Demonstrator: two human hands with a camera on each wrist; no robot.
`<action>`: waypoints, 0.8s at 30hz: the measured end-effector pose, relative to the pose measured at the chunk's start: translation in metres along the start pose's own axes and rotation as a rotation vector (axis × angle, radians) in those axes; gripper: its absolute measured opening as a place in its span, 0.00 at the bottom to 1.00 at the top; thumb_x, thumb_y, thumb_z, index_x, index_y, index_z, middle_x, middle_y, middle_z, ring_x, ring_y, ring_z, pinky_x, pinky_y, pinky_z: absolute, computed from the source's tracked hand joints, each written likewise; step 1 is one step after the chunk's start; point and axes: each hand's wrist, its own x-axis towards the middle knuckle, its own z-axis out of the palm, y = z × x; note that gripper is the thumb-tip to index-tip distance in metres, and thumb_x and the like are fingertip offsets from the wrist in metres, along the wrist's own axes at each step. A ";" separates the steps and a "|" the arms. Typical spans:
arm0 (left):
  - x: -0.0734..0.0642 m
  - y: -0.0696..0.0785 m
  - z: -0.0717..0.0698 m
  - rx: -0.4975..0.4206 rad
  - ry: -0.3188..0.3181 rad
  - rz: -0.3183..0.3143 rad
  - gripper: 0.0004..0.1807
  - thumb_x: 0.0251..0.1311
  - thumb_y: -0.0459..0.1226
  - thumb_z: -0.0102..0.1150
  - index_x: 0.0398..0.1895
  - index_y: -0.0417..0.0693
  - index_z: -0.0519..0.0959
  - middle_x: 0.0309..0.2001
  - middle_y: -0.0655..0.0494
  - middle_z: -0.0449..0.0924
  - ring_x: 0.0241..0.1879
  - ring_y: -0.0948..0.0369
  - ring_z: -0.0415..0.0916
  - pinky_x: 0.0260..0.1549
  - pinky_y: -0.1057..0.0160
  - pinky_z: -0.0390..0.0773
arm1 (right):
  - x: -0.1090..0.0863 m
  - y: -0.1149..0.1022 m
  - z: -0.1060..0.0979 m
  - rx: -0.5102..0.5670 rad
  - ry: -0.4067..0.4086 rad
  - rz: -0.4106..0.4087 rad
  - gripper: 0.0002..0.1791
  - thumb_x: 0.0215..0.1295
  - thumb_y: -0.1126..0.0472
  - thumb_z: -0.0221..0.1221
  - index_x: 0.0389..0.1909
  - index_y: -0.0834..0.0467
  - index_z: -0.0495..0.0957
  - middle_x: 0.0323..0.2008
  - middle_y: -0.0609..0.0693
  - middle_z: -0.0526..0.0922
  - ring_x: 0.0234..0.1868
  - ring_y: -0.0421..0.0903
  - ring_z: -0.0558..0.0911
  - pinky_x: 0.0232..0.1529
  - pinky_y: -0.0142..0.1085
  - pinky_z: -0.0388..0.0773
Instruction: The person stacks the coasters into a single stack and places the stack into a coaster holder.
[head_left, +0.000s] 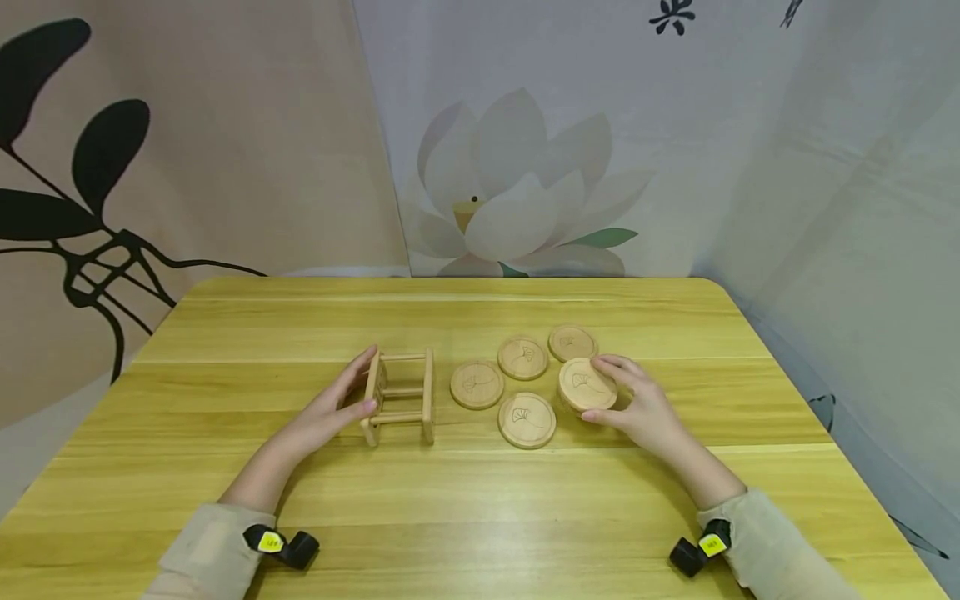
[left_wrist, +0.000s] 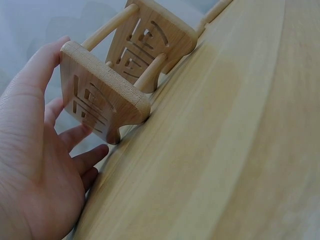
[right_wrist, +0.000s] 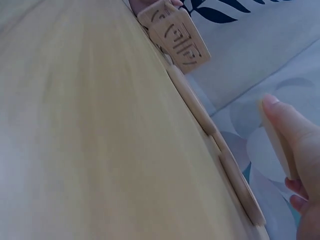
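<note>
My left hand point(head_left: 330, 414) holds a small wooden coaster rack point(head_left: 402, 417) by its left side panel, thumb at the near edge and fingers at the far edge. In the left wrist view, cut-out characters show in the rack's panels point(left_wrist: 90, 95). My right hand point(head_left: 643, 410) pinches a round wooden coaster point(head_left: 587, 385) between thumb and fingers; the right wrist view shows this coaster point(right_wrist: 277, 142) raised off the table. Other coasters lie flat between the hands: one near the rack point(head_left: 477, 385), one in front point(head_left: 527, 421), and two behind, a middle coaster point(head_left: 522, 357) and a far-right coaster point(head_left: 572, 342).
Everything is on a wood-grain table point(head_left: 480, 517). Beyond its back edge hangs a pale backdrop point(head_left: 300, 150) printed with a lotus and dark leaves. Each wrist wears a black camera on a strap, one left point(head_left: 302, 550) and one right point(head_left: 687, 557).
</note>
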 end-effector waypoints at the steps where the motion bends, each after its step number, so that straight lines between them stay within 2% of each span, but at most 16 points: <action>1: 0.000 0.000 0.000 0.001 0.000 -0.001 0.37 0.65 0.34 0.45 0.70 0.64 0.39 0.68 0.43 0.41 0.64 0.42 0.42 0.52 0.33 0.46 | 0.000 -0.001 0.002 0.005 -0.004 -0.004 0.45 0.38 0.49 0.71 0.60 0.59 0.67 0.59 0.51 0.65 0.61 0.55 0.60 0.58 0.54 0.54; 6: 0.000 0.000 0.000 -0.006 0.000 -0.004 0.38 0.64 0.34 0.46 0.71 0.58 0.39 0.68 0.42 0.42 0.64 0.42 0.43 0.52 0.33 0.47 | 0.001 -0.007 0.012 0.029 -0.018 -0.026 0.45 0.36 0.49 0.71 0.60 0.58 0.68 0.59 0.51 0.66 0.61 0.52 0.60 0.60 0.52 0.53; 9: 0.002 -0.012 -0.002 -0.009 0.003 -0.003 0.38 0.64 0.35 0.47 0.71 0.60 0.39 0.68 0.46 0.43 0.64 0.45 0.43 0.52 0.33 0.48 | 0.001 -0.021 0.014 0.038 -0.027 -0.036 0.44 0.37 0.52 0.72 0.59 0.61 0.68 0.59 0.54 0.66 0.61 0.53 0.60 0.60 0.52 0.52; 13: 0.005 -0.028 -0.004 0.002 0.001 0.008 0.38 0.64 0.37 0.47 0.70 0.65 0.39 0.68 0.49 0.43 0.65 0.46 0.43 0.52 0.33 0.49 | 0.000 -0.026 0.020 0.036 -0.040 -0.054 0.44 0.37 0.52 0.71 0.59 0.61 0.68 0.58 0.54 0.66 0.61 0.53 0.61 0.59 0.52 0.52; 16: 0.003 -0.019 -0.003 -0.001 0.000 0.010 0.38 0.65 0.35 0.46 0.71 0.61 0.39 0.68 0.46 0.43 0.64 0.44 0.43 0.51 0.33 0.49 | 0.002 -0.017 0.027 0.023 -0.055 -0.074 0.45 0.37 0.47 0.70 0.60 0.59 0.68 0.58 0.51 0.66 0.60 0.51 0.61 0.59 0.52 0.54; 20: 0.000 -0.004 0.000 -0.010 0.003 0.008 0.37 0.64 0.33 0.46 0.71 0.57 0.39 0.68 0.43 0.42 0.64 0.42 0.42 0.52 0.33 0.48 | 0.002 -0.018 0.033 0.025 -0.074 -0.098 0.46 0.37 0.46 0.70 0.60 0.60 0.67 0.58 0.54 0.66 0.60 0.52 0.61 0.58 0.53 0.55; 24: 0.001 -0.007 0.000 -0.009 0.004 0.007 0.38 0.64 0.33 0.46 0.71 0.56 0.39 0.68 0.42 0.41 0.64 0.42 0.42 0.52 0.32 0.47 | 0.003 -0.021 0.038 0.025 -0.080 -0.108 0.46 0.37 0.44 0.69 0.59 0.59 0.68 0.58 0.53 0.67 0.60 0.51 0.61 0.58 0.52 0.56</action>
